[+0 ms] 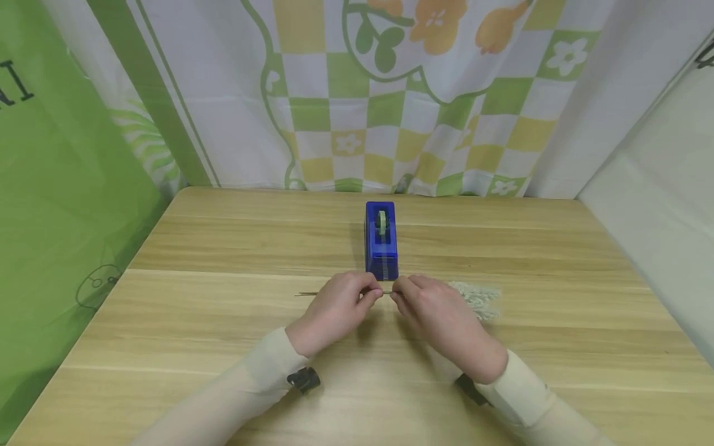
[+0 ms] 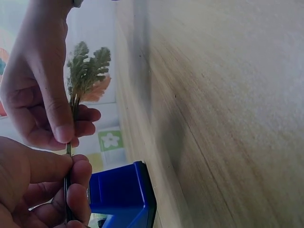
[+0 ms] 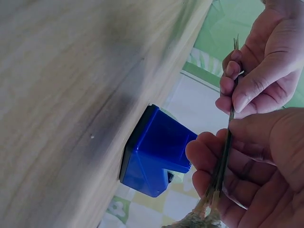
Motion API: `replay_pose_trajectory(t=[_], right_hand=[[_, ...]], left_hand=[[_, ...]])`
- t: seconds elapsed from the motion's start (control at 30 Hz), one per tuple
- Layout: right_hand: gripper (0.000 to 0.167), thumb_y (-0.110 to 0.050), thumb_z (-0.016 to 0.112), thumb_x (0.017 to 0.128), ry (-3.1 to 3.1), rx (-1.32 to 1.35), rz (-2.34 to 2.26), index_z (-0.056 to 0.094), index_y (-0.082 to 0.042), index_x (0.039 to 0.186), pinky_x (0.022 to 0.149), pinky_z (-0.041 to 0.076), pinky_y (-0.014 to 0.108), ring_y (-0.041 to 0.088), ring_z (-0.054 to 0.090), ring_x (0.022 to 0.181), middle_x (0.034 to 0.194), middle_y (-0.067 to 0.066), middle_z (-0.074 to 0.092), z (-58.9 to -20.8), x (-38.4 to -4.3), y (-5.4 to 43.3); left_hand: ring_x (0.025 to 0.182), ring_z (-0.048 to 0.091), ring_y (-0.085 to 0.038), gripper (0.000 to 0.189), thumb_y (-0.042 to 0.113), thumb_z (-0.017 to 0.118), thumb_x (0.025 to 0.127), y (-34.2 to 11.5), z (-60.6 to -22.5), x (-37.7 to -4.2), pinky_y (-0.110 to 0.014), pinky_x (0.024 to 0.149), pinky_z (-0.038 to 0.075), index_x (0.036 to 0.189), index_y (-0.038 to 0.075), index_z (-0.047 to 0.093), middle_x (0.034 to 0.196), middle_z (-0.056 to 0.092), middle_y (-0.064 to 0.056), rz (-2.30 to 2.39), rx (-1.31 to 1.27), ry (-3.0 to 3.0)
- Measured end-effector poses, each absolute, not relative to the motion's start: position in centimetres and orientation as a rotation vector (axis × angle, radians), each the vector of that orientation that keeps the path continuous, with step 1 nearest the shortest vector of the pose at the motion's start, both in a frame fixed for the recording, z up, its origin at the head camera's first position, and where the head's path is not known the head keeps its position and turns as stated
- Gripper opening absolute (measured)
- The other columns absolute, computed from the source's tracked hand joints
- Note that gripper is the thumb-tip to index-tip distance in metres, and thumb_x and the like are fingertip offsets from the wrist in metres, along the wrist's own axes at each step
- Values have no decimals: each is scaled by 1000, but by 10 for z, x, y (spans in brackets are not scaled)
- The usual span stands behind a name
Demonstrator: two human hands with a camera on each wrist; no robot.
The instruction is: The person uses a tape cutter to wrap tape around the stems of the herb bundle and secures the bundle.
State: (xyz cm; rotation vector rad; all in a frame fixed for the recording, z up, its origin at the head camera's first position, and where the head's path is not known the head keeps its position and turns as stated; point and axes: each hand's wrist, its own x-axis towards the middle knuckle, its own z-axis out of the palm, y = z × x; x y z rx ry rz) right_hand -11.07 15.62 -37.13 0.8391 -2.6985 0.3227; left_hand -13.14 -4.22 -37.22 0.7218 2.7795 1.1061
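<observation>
Both hands hold a thin bunch of dried flower stems (image 3: 228,142) level above the table, one hand beside the other. My left hand (image 1: 337,306) pinches the stems between thumb and fingers, and their bare ends stick out past it to the left. Close by, my right hand (image 1: 440,313) pinches them nearer the pale, fluffy flower heads (image 1: 480,299), which spread out to the right. A short stretch of stem shows between the two thumbs. Just beyond the hands stands a blue tape dispenser (image 1: 382,244) with a roll of tape (image 1: 382,222) in it.
The wood-grain table (image 1: 251,235) reaches back to a checked, flowered curtain (image 1: 379,111). Green cloth (image 1: 67,186) hangs on the left and white cloth (image 1: 658,173) on the right. Dark bands (image 1: 304,379) sit at the sleeves.
</observation>
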Motion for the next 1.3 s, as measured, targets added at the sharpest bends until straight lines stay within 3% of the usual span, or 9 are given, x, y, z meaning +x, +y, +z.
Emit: replay_pose_trajectory(t=[0.17, 0.47, 0.67, 0.97, 1.3], right_hand=[[7, -11, 74, 96, -2674, 864, 306, 76, -7, 102, 67, 59, 27, 13, 68, 74, 86, 1, 73, -372, -112, 156], [3, -10, 76, 94, -2635, 847, 327, 78, -10, 97, 62, 56, 23, 11, 64, 69, 81, -2, 71, -374, -114, 157], [3, -9, 76, 95, -2627, 839, 348, 77, -11, 96, 64, 56, 24, 11, 65, 72, 83, -2, 71, -376, -115, 158], [8, -14, 79, 93, -2614, 823, 272, 77, -9, 99, 55, 49, 18, 8, 57, 64, 82, -2, 67, -376, -115, 158], [7, -6, 79, 91, -2614, 841, 206, 77, -12, 94, 52, 45, 17, 8, 57, 63, 82, -1, 69, -372, -113, 158]], left_hand=[[73, 56, -11, 12, 14, 67, 102, -43, -372, -132, -24, 66, 48, 99, 7, 76, 89, 73, -3, 1116, 705, 2785], [73, 56, -12, 15, 14, 64, 103, -43, -373, -132, -25, 66, 49, 102, 4, 76, 93, 74, -5, 1114, 705, 2774], [70, 55, -12, 21, 15, 61, 105, -43, -374, -133, -26, 66, 49, 104, 2, 78, 85, 72, -3, 1087, 725, 2762], [72, 57, -12, 16, 12, 65, 103, -43, -375, -135, -25, 67, 50, 100, 2, 78, 87, 74, -4, 1140, 742, 2783], [73, 56, -12, 15, 11, 66, 102, -42, -376, -136, -24, 66, 48, 101, 2, 78, 92, 75, -7, 1175, 716, 2760]])
